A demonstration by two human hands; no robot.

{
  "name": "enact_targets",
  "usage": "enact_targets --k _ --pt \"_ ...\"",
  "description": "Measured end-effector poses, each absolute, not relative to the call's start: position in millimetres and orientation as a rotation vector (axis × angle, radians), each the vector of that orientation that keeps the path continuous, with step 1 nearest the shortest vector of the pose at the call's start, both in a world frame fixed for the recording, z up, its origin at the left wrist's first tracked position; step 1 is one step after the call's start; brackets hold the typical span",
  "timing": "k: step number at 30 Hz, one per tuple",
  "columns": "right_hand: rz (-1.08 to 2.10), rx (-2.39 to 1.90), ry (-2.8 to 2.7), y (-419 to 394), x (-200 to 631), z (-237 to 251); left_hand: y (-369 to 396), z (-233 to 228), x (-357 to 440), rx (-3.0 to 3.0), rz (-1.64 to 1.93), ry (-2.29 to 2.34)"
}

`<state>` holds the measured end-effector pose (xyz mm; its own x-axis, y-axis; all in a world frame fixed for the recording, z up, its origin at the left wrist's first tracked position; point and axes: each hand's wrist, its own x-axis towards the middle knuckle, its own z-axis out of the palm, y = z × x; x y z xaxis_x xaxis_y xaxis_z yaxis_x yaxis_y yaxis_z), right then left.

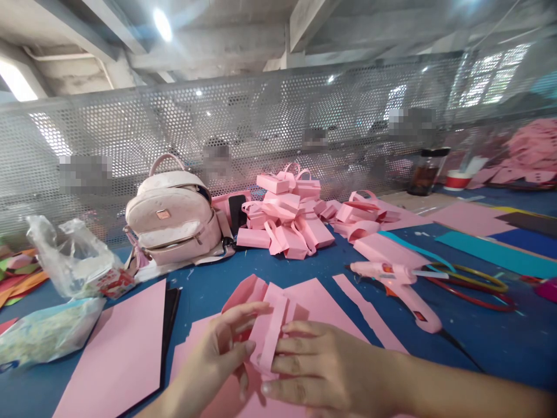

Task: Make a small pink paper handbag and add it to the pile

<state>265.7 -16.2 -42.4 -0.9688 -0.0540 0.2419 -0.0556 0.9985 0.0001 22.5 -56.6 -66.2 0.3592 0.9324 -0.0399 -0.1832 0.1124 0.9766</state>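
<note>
Left hand (217, 354) and right hand (322, 371) both partly closed on pink paper box (265, 319), low centre, just above loose pink sheets (126, 348) on blue table (500, 342). Left fingers pinching one folded wall; right fingers curled over strip handle. Judged light, thin, easily creased; best held at folded edges. Underside contact apparently hidden. Glue gun (400, 284) nearby right; finished boxes (287, 215) and backpack (174, 215) beyond

Bright overhead glare; soft blur, edges warped.
</note>
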Motion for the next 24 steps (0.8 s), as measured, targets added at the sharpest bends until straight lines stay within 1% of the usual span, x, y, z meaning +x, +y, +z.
enact_targets --k 11,20,24 --pt "-0.062 -0.149 -2.868 -8 272 -49 -57 -64 19 1.188 0.965 0.831" --pt "-0.137 -0.325 -2.72 0 279 -62 -58 -57 21 1.183 0.975 0.831" --pt "-0.123 -0.391 -2.665 0 279 -63 -59 -57 22 1.181 0.982 0.815"
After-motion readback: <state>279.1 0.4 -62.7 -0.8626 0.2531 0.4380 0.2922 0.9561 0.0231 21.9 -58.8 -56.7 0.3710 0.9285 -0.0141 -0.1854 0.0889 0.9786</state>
